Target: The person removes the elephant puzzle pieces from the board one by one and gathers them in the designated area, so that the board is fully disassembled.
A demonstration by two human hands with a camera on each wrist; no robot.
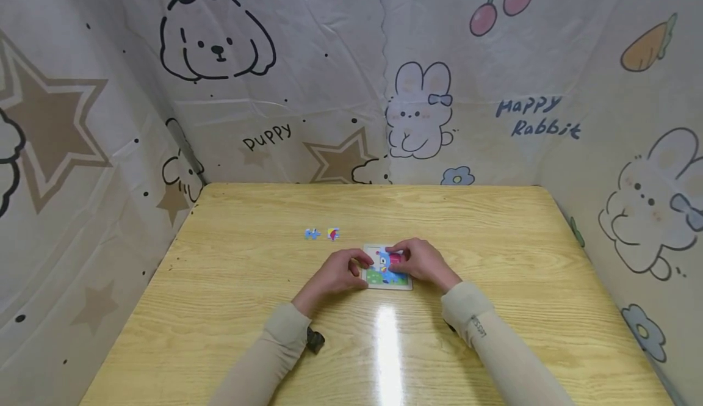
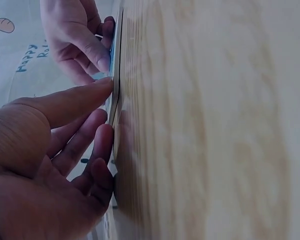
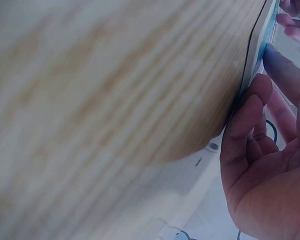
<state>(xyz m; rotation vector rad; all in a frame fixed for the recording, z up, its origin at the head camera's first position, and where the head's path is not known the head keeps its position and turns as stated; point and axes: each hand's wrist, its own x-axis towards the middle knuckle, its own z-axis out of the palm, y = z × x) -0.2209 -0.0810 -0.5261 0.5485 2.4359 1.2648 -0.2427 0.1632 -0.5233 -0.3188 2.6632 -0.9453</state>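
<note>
A small picture puzzle board (image 1: 384,286) with a blue cartoon figure lies flat on the table in front of me. My left hand (image 1: 343,270) holds its left side, thumb at the near left corner and the other fingers curled along the edge. From the right, my right hand (image 1: 423,262) grips the board, its thumb on the picture and its fingertips near the far edge. In the left wrist view the left thumb (image 2: 85,102) touches the board's rim. The right hand's curled fingers (image 3: 245,115) meet the board's side in the right wrist view.
Two loose jigsaw pieces, one blue (image 1: 312,234) and one red and yellow (image 1: 332,234), lie beyond the board to the left. The wooden table (image 1: 230,259) is bounded by cartoon-printed cloth (image 1: 329,76) at the back and sides.
</note>
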